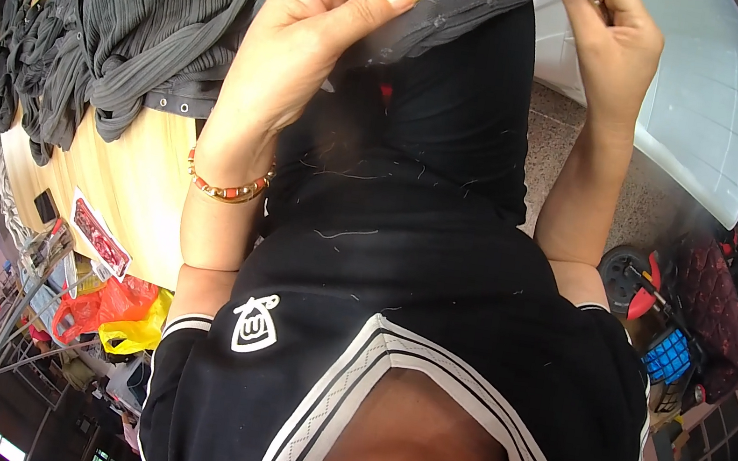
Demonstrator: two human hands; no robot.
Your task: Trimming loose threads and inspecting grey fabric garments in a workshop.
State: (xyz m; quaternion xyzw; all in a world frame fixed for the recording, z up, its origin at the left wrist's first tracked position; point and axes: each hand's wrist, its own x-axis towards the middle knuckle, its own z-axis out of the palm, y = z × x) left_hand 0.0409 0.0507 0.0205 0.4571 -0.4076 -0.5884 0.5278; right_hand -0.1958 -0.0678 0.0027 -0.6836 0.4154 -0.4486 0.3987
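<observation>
At top centre of the frame, a dark grey cloth band [471, 9] stretches between left hand [322, 26] and right hand [614, 43], fingers clamped on it at both sides, the right's partly cropped; even, light tension should keep its edge flat

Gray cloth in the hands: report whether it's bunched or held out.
Held out: the gray cloth spans from left hand to right hand.

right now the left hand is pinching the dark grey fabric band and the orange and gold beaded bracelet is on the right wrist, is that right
Not quite: the orange and gold beaded bracelet is on the left wrist, as the head view shows. The left hand is indeed pinching the dark grey fabric band.
</observation>
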